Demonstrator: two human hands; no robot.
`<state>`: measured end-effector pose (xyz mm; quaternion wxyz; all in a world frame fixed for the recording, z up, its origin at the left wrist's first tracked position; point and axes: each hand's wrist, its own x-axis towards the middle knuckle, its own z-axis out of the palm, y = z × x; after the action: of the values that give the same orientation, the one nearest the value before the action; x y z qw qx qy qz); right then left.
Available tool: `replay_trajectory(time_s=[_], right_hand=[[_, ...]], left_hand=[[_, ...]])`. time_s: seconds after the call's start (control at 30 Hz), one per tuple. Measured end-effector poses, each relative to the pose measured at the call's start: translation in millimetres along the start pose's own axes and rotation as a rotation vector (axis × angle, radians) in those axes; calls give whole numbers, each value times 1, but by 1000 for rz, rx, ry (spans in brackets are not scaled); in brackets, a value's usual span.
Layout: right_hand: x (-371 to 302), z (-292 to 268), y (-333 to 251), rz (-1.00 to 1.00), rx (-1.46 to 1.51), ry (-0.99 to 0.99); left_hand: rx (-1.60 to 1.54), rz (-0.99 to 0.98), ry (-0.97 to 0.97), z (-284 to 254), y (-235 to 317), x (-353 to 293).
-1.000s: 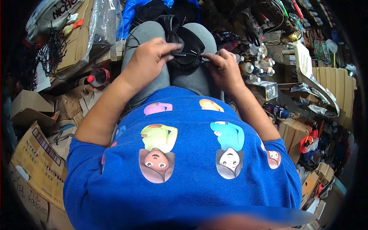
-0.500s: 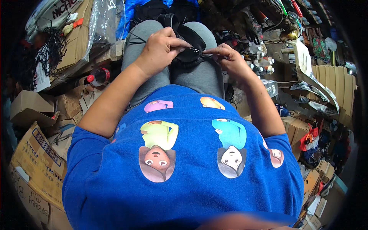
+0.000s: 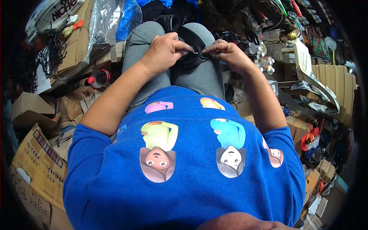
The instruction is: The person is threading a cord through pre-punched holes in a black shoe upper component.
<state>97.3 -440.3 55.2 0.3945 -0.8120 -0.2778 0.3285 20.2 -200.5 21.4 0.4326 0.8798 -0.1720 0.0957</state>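
A black shoe-like item with a dark hollow lies across my grey-trousered thighs, its exact kind unclear. Over its near part, my left hand is closed in a pinch, thumb and forefinger together. A thin, pale, shiny strand or needle shows at those fingertips, too small to name surely. Facing it from the right, my right hand pinches the item's right edge, and a dark loop shows by its fingertips. A thin black cord runs over my left thigh.
On the left are a red-capped bottle, a tangle of black cords and cardboard boxes. Small bottles cluster on the right, near a white chair-like frame and stacked cardboard.
Pale strands stretched between my two hands earlier; now only a short glint shows by the left fingertips. My right fingers have drawn closer together, and both hands have shifted slightly.
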Motion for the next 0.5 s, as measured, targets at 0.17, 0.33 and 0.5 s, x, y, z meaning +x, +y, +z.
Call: replay_trajectory(time_s=[0.17,0.33,0.5], right_hand=[[1,0,3,-29,45,-12],[-9,11,2,33,67,37],[-5,11,5,0,58,85]], left_hand=[[-107,-55,-53,-2,3,5],[71,-50,-140,0,2,-6],[47,-66,-133,1,-6,-1]])
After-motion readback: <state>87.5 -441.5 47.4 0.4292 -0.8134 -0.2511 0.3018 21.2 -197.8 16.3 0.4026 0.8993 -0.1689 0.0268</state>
